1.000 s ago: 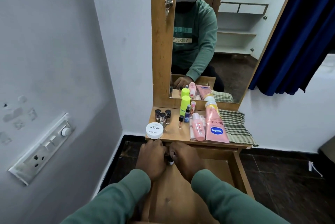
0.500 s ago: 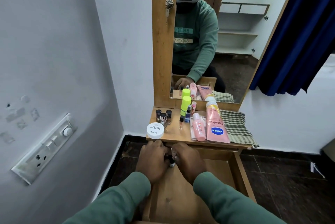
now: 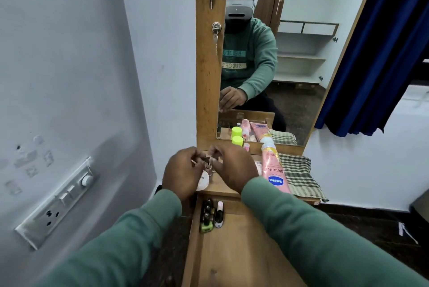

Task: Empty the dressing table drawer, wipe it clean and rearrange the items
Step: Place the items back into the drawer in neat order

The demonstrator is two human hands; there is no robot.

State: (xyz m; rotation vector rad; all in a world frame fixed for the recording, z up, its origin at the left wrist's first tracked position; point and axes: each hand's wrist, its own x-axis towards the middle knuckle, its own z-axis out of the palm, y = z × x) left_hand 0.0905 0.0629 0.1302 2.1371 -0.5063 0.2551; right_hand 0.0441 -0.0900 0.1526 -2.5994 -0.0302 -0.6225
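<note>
The wooden drawer stands pulled out below the dressing table top. Several small nail polish bottles stand in its far left corner. My left hand and my right hand are raised over the left part of the table top, fingers pinched around small dark-capped bottles between them. A white round jar peeks out under my left hand. To the right lie a pink Vaseline tube and a checked cloth. A lime-capped bottle stands at the back.
A mirror in a wooden frame rises behind the table top. The wall on the left carries a switch and socket panel. A dark blue curtain hangs at the right. Dark floor lies on both sides of the drawer.
Both hands rose from the drawer's far left corner to the table top, leaving several small bottles standing in the drawer. The camera view tilted up slightly.
</note>
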